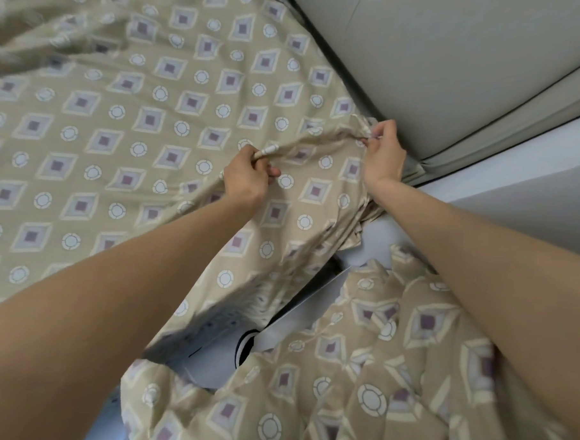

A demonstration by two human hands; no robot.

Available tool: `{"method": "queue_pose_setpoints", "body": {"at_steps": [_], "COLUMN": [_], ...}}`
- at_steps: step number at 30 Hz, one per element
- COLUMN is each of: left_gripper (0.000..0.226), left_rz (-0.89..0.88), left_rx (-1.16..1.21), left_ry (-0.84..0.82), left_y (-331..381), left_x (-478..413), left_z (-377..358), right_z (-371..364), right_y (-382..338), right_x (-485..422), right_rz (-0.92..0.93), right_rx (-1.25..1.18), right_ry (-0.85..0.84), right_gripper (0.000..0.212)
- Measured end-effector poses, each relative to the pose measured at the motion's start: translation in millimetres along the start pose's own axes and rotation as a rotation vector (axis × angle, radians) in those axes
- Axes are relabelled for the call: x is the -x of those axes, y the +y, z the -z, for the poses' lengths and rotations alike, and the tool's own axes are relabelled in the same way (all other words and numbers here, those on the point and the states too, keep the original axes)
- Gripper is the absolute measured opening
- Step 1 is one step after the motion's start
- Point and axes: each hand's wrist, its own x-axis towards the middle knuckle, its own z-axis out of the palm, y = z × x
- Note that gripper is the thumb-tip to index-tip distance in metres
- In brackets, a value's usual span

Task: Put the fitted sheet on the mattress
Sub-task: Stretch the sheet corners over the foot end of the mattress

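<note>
The fitted sheet (127, 119) is beige with purple-centred diamonds and white rings. It lies spread over most of the mattress, whose white side (216, 359) shows below the sheet's hanging edge. My left hand (249, 174) pinches a raised fold of the sheet near the middle. My right hand (383, 154) grips the gathered edge of the sheet at the far corner, beside the grey headboard. A ridge of cloth is stretched between the two hands. More of the same patterned cloth (375, 373) is bunched at the lower right.
A padded grey headboard (455, 60) runs along the upper right, close against the mattress corner. A pale wall or floor strip (516, 183) lies beyond it. A black ring mark (245, 346) shows on the white mattress side.
</note>
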Motion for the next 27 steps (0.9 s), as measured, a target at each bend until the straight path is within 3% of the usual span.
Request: {"method": "queue_pose_setpoints", "body": {"at_steps": [9,16,27], "left_gripper": [0.031,0.031,0.029], "left_rz": [0.003,0.003,0.016], "left_rx": [0.020,0.033,0.036], "left_ry": [-0.135,-0.171,-0.115], "left_y": [11,17,28], "left_x": [7,4,-21], "left_z": [13,25,31], "right_z": [-2,2,2], "right_y": [-13,-17,-38], "right_x": [5,14,-2], "right_rz": [-0.058,-0.111,0.048], "right_rx": [0.025,-0.055,-0.047], "right_ry": [-0.061,0.050,0.017], "right_gripper": [0.015,0.019,0.013]}}
